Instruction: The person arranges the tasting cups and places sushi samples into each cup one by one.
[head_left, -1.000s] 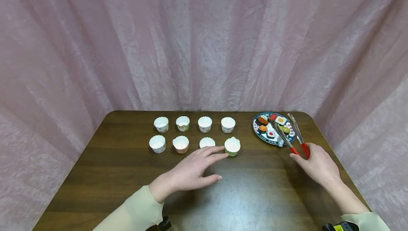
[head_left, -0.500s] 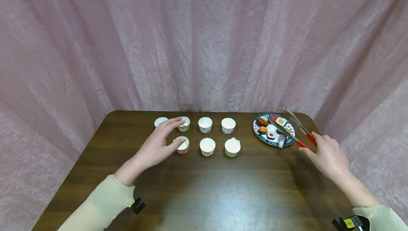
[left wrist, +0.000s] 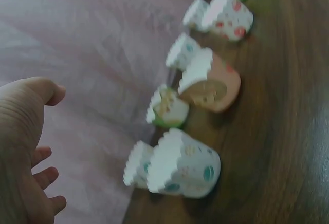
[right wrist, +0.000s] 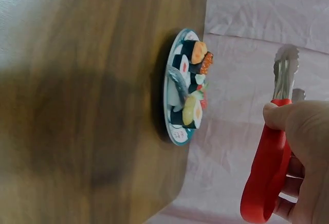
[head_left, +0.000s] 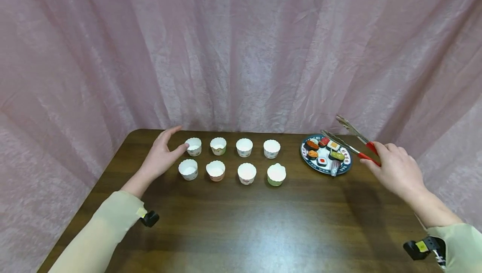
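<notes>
My left hand (head_left: 161, 155) is at the left end of two rows of paper baking cups, fingers extended. Its thumb tip overlaps the rim of the back-left cup (head_left: 194, 147) in the head view. Below the hand stands the front-left cup (head_left: 188, 170), white with a small print. My right hand (head_left: 401, 170) grips metal tongs (right wrist: 264, 175) by their red handles. The tongs' arms are spread with nothing between the tips, raised over the right side of a plate (head_left: 306, 162). Several sushi pieces sit on this blue-rimmed plate, among them a green-topped one (head_left: 337, 155).
The other cups include a peach one (head_left: 216, 171) and a green one (head_left: 276, 175) at the right of the front row. All stand upright on the brown wooden table (head_left: 241, 218). A pink curtain (head_left: 233, 55) hangs behind the table's far edge.
My left hand has swept left across the cups, from the front right one to the left end. My right hand has lifted the tongs up and right, off the plate.
</notes>
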`<move>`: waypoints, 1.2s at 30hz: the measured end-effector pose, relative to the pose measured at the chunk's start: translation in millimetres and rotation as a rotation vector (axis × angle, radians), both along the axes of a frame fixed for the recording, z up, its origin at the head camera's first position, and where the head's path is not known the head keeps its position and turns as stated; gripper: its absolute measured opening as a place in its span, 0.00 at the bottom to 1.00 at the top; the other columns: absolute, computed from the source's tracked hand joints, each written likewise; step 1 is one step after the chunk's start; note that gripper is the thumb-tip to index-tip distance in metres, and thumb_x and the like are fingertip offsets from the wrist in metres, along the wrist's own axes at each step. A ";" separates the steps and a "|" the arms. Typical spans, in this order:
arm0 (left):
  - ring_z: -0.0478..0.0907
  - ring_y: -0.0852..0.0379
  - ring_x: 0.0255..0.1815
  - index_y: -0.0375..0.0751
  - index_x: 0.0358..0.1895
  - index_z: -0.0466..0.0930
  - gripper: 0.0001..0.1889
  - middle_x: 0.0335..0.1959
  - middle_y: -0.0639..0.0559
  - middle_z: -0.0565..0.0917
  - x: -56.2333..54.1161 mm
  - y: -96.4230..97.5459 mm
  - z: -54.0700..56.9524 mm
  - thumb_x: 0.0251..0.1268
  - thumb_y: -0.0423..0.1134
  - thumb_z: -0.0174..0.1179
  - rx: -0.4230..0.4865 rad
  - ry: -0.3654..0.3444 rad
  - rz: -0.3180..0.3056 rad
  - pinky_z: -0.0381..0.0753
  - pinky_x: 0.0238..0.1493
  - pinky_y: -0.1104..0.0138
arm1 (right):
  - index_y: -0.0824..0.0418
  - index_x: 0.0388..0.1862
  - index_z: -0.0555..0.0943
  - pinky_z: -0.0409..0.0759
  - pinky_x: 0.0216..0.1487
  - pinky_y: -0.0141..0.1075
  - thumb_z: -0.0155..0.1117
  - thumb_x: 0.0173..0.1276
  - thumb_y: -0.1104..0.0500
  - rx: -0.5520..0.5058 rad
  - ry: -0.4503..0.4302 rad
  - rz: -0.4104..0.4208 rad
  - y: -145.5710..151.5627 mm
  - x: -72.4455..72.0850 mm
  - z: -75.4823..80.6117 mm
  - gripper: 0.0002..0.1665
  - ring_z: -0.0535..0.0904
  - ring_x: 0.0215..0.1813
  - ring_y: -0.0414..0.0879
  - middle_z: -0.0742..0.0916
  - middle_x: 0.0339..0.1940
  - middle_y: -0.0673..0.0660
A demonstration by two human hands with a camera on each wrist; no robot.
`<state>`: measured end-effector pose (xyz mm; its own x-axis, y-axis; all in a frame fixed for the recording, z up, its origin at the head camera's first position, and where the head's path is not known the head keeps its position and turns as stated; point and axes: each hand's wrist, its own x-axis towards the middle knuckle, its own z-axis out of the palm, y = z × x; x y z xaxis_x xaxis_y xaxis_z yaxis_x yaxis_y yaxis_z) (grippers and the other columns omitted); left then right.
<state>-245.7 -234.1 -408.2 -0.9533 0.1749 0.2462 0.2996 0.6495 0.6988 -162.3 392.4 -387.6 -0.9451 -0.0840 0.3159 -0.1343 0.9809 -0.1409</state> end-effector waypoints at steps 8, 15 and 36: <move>0.48 0.33 0.80 0.40 0.82 0.53 0.47 0.80 0.37 0.57 -25.3 -5.0 -14.9 0.69 0.58 0.65 -0.081 -0.122 0.025 0.55 0.72 0.35 | 0.69 0.59 0.76 0.72 0.33 0.59 0.77 0.62 0.51 0.097 -0.007 0.021 -0.4 -15.7 16.9 0.34 0.76 0.42 0.67 0.83 0.44 0.69; 0.44 0.28 0.80 0.36 0.82 0.48 0.53 0.80 0.33 0.54 -51.8 -5.5 -30.0 0.65 0.60 0.67 -0.154 -0.197 0.052 0.54 0.72 0.35 | 0.68 0.55 0.79 0.71 0.31 0.55 0.80 0.58 0.52 0.137 -0.022 0.037 -2.5 -26.9 25.3 0.33 0.77 0.42 0.65 0.85 0.44 0.68; 0.54 0.24 0.73 0.32 0.76 0.61 0.50 0.73 0.28 0.62 -86.6 -2.7 -65.4 0.58 0.60 0.69 -0.328 -0.347 0.053 0.58 0.69 0.34 | 0.65 0.56 0.83 0.69 0.37 0.53 0.78 0.61 0.52 0.299 -0.069 0.069 -9.3 -44.1 32.3 0.28 0.76 0.44 0.61 0.87 0.47 0.65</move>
<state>-332.3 -236.7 -473.6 -0.9791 0.1392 -0.1480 0.0455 0.8603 0.5078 -206.4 383.1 -355.2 -0.9524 -0.2280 0.2024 -0.2019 0.9691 0.1413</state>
